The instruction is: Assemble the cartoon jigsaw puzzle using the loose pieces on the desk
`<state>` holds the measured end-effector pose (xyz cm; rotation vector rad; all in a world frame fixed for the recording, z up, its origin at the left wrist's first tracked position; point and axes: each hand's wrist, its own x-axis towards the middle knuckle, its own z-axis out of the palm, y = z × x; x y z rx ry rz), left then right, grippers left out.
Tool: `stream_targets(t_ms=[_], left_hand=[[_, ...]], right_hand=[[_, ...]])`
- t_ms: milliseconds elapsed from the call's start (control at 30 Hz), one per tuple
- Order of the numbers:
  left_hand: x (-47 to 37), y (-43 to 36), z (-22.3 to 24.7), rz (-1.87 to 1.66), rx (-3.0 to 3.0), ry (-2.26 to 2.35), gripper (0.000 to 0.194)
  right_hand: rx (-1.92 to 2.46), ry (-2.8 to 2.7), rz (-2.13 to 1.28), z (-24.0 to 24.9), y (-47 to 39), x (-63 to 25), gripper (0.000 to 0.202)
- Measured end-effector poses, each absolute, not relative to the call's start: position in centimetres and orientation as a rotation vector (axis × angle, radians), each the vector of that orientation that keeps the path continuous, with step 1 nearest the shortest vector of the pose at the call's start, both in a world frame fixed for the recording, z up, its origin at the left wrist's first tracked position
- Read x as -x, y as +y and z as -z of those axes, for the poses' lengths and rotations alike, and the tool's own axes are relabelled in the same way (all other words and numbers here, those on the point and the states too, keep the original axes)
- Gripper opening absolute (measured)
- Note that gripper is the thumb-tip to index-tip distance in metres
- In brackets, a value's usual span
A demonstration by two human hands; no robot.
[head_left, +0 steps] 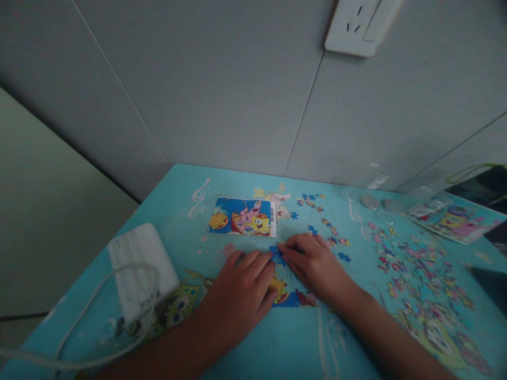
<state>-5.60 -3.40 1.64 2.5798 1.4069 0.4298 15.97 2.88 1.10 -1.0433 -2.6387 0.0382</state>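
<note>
A partly joined jigsaw puzzle (293, 300) lies flat on the table between my hands, showing blue areas and a yellow burger shape. My left hand (249, 282) rests along its left side, fingers curled and pressed together, with fingertips at the blue pieces. From the right, my right hand (315, 261) closes its thumb and forefinger at a blue puzzle piece (279, 256) by the top of the joined part. My fingers partly cover that piece. Just beyond my hands lies a picture card (242, 216) with cartoon figures on blue.
Loose puzzle pieces (330, 232) lie beyond my right hand, and a larger heap of pieces (420, 264) spreads at the right. Clear plastic bottles (420, 200) lie near the wall by another picture sheet (461, 221). A white power bank (143, 269) with a cable (93, 303) is at left.
</note>
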Motion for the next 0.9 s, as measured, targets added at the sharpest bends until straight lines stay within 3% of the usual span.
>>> stream_targets(t_ms=[300, 633, 900], left_hand=[[5.6, -3.4, -1.7, -0.370, -2.566, 1.424, 0.040], [5.6, -3.5, -1.3, -0.413, -2.573, 1.445, 0.046], [5.9, -3.4, -1.0, -0.412, -2.554, 1.448, 0.049]], right_hand=[[1.007, -2.681, -0.110, -2.1, 2.6, -16.7, 0.036], [0.907, -2.657, -0.099, -2.0, 2.6, -16.3, 0.017], [0.767, -2.704, 0.000, -1.4, 2.8, -16.7, 0.019]])
